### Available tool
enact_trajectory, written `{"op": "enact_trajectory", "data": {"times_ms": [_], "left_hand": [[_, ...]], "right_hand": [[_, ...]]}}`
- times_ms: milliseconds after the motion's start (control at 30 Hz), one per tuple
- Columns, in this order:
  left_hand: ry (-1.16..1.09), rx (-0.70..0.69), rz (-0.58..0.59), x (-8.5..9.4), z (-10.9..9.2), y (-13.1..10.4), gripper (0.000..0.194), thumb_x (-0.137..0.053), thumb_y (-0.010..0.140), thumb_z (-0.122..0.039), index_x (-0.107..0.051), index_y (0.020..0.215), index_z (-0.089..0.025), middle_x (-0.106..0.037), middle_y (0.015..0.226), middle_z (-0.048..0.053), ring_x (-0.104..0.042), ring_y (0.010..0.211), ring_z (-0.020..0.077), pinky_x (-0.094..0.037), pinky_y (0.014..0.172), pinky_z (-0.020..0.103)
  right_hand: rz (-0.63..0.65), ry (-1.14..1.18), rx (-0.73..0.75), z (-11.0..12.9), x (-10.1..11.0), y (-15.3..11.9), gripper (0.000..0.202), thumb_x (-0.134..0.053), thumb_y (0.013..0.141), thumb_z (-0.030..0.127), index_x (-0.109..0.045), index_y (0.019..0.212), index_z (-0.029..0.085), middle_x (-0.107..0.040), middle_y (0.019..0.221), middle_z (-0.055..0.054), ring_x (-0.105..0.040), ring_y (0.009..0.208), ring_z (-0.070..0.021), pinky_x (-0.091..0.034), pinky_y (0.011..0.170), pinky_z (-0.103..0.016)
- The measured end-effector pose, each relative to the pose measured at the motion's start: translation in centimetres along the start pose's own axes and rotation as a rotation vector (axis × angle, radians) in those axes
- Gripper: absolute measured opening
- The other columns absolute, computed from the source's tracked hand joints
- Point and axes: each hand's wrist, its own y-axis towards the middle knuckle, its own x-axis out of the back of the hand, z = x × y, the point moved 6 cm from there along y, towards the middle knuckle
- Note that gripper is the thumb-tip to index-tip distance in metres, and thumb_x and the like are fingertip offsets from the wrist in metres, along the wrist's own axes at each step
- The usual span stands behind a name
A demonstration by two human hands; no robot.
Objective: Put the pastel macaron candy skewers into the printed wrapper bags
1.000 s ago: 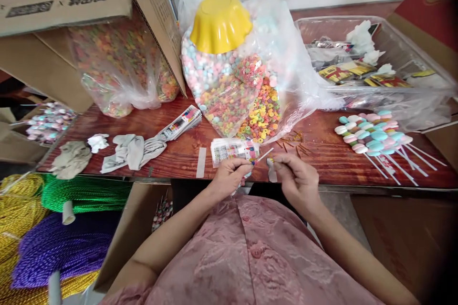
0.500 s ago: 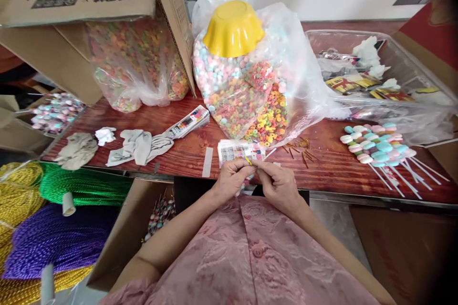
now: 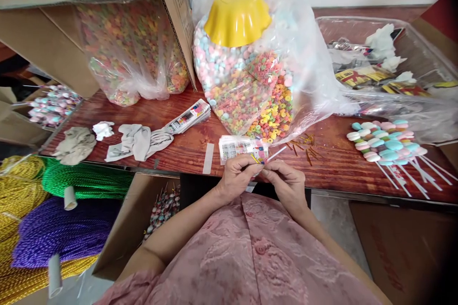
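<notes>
My left hand (image 3: 238,180) is closed in a pinch at the table's front edge. By its fingertips shows a yellow twist tie (image 3: 255,158). My right hand (image 3: 287,183) is pinched close against it, fingertips nearly touching the left ones. Between the hands, a candy stick's white shaft (image 3: 277,154) points up and to the right; its candy end is mostly hidden by my fingers. Just beyond the hands lies a stack of printed wrappers (image 3: 238,147). Loose gold twist ties (image 3: 304,147) are scattered to the right of it.
Behind stand a bag of ring candies and marshmallows (image 3: 229,100), a yellow bowl (image 3: 238,14) and a cardboard box (image 3: 175,19). Candy sticks (image 3: 390,143) lie at right before a clear tray (image 3: 361,21). Gloves (image 3: 138,140) and more wrappers (image 3: 189,115) are left.
The view has shifted slightly. The white stick now projects further from between my hands, pointing up and right. The fingertips have drawn slightly apart, and the twist tie sits by my left fingers.
</notes>
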Motion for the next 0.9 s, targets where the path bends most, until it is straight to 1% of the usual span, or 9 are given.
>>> {"op": "enact_trajectory", "data": {"times_ms": [200,267,333,400,533,633,700,767,900], "left_hand": [[0.029,0.013,0.065,0.5,0.2,-0.7,0.023,-0.064,0.084,-0.027,-0.066,0.064,-0.016,-0.054,0.061,-0.002,-0.048,0.062,0.0093,-0.04,0.064,0.024],[0.019,0.061,0.105,0.6,0.5,-0.9,0.023,-0.066,0.081,-0.028,-0.066,0.063,-0.015,-0.054,0.06,-0.002,-0.047,0.059,0.0081,-0.039,0.061,0.023],[-0.025,0.173,0.144,0.6,1.1,-1.0,0.023,-0.07,0.076,-0.03,-0.065,0.06,-0.014,-0.054,0.06,-0.003,-0.046,0.055,0.0065,-0.037,0.056,0.022],[-0.082,0.34,0.175,0.6,1.8,-1.1,0.025,-0.075,0.069,-0.032,-0.063,0.058,-0.014,-0.053,0.058,-0.003,-0.045,0.05,0.005,-0.035,0.05,0.02],[-0.241,0.644,0.307,-0.4,2.0,-1.7,0.024,-0.078,0.062,-0.031,-0.063,0.057,-0.013,-0.054,0.05,-0.004,-0.043,0.039,0.0041,-0.03,0.039,0.017],[-0.299,0.754,0.439,-1.4,1.4,-2.0,0.021,-0.08,0.058,-0.028,-0.066,0.06,-0.012,-0.057,0.048,-0.002,-0.044,0.035,0.0051,-0.031,0.036,0.017],[-0.298,0.793,0.485,-1.9,1.1,-2.0,0.02,-0.081,0.057,-0.027,-0.069,0.063,-0.011,-0.059,0.048,-0.001,-0.046,0.035,0.0061,-0.032,0.035,0.017],[-0.287,0.81,0.516,-2.3,0.7,-2.1,0.02,-0.083,0.056,-0.026,-0.07,0.064,-0.012,-0.059,0.048,-0.001,-0.048,0.036,0.0068,-0.033,0.034,0.017],[-0.251,0.801,0.585,-2.9,-0.2,-2.5,0.021,-0.084,0.059,-0.029,-0.07,0.062,-0.013,-0.06,0.051,-0.001,-0.049,0.04,0.0064,-0.033,0.035,0.016]], "right_hand": [[0.362,0.246,-0.319,-3.0,-1.2,0.6,0.028,-0.071,0.075,0.043,-0.059,0.074,0.018,-0.047,0.059,0.005,-0.036,0.05,-0.0071,-0.03,0.048,-0.021],[0.498,0.229,-0.326,-3.3,-1.5,1.0,0.031,-0.07,0.076,0.046,-0.056,0.075,0.018,-0.044,0.058,0.007,-0.034,0.05,-0.0072,-0.028,0.048,-0.021],[0.6,0.065,-0.186,-2.6,-1.4,1.5,0.028,-0.066,0.082,0.043,-0.054,0.074,0.018,-0.047,0.059,0.005,-0.038,0.054,-0.0083,-0.031,0.052,-0.022],[0.638,-0.176,0.091,-1.0,-1.1,1.8,0.021,-0.058,0.089,0.032,-0.055,0.075,0.017,-0.053,0.065,0.002,-0.044,0.059,-0.0093,-0.034,0.056,-0.023],[0.541,-0.509,0.783,3.3,-0.3,0.2,0.02,-0.041,0.093,0.009,-0.058,0.086,0.017,-0.061,0.075,-0.004,-0.049,0.067,-0.0119,-0.037,0.061,-0.026],[0.46,-0.57,1.089,5.1,0.5,-1.7,0.025,-0.039,0.094,0.008,-0.061,0.103,0.015,-0.064,0.079,-0.006,-0.053,0.072,-0.0145,-0.043,0.065,-0.03],[0.445,-0.571,1.112,5.5,1.2,-2.3,0.028,-0.041,0.096,0.013,-0.062,0.115,0.016,-0.065,0.081,-0.006,-0.056,0.074,-0.0152,-0.046,0.068,-0.031],[0.479,-0.561,1.038,5.3,1.7,-2.3,0.029,-0.041,0.099,0.02,-0.064,0.117,0.02,-0.065,0.082,-0.005,-0.058,0.075,-0.0152,-0.048,0.07,-0.032],[0.585,-0.57,0.864,4.6,2.0,-2.1,0.032,-0.038,0.101,0.031,-0.069,0.099,0.025,-0.066,0.082,-0.006,-0.056,0.071,-0.0151,-0.047,0.068,-0.033]]}}
